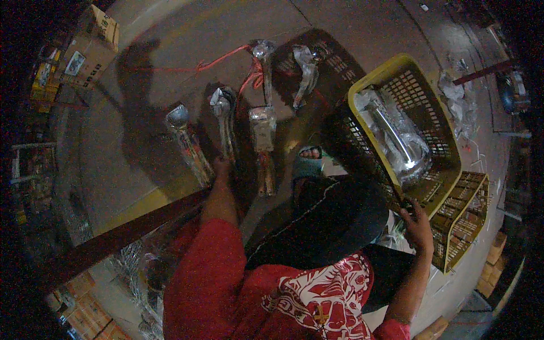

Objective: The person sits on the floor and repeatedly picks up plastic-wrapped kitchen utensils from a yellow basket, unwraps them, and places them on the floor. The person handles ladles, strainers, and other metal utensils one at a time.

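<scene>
My left hand [222,166] reaches down to the floor and is closed at the lower end of a plastic-wrapped ladle bundle [225,122]; its fingertips are dark and hard to make out. Left of it lies another wrapped ladle bundle [191,148] with a round metal bowl. To its right is a flat wrapped pack of utensils [262,141] with brownish handles. My right hand [417,225] grips the near rim of a tilted yellow plastic basket [356,97]. Inside the basket lie shiny plastic-wrapped metal utensils [396,133].
Farther off are a wrapped utensil [262,51] beside red string [224,59] and another wrapped piece [306,76]. A second yellow basket [462,218] stands under the first. A cardboard box [90,48] is at far left; a dark red bar [130,232] crosses the near left.
</scene>
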`<state>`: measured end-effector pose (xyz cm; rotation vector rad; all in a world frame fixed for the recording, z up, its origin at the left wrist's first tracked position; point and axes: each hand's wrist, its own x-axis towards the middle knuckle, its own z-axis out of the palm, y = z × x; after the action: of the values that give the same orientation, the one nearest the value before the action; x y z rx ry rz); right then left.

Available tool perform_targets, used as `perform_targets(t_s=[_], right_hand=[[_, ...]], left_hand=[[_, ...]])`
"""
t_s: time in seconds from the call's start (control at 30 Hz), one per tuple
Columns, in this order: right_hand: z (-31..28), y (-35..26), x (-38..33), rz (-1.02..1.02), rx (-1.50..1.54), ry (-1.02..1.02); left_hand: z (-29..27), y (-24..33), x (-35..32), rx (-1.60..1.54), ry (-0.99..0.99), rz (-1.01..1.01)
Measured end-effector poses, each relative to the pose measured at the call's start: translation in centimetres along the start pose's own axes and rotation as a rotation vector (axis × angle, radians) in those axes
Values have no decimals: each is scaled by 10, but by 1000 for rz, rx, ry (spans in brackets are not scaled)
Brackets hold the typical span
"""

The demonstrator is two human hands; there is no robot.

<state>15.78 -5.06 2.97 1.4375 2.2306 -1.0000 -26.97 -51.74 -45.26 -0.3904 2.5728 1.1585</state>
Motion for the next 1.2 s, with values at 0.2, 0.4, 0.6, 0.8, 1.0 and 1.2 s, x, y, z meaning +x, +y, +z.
perform_targets(t_s=[0.2,0.4,0.6,0.8,1.0,1.2], right_hand=[[2,11,4,-35,-39,12],[4,25,7,-30,-34,16],[0,16,3,-16,37,-5],[1,10,0,-91,-47,64],[0,17,3,-39,13,12],[4,19,4,-105,-76,102]], left_hand=[[-8,-3,13,143,-135,-73],[-21,6,26,147,-339,-76],[-26,19,40,175,-440,-98],[-26,20,37,200,-399,-72],[-22,20,30,201,-353,-52],[-16,21,25,199,-307,-35]])
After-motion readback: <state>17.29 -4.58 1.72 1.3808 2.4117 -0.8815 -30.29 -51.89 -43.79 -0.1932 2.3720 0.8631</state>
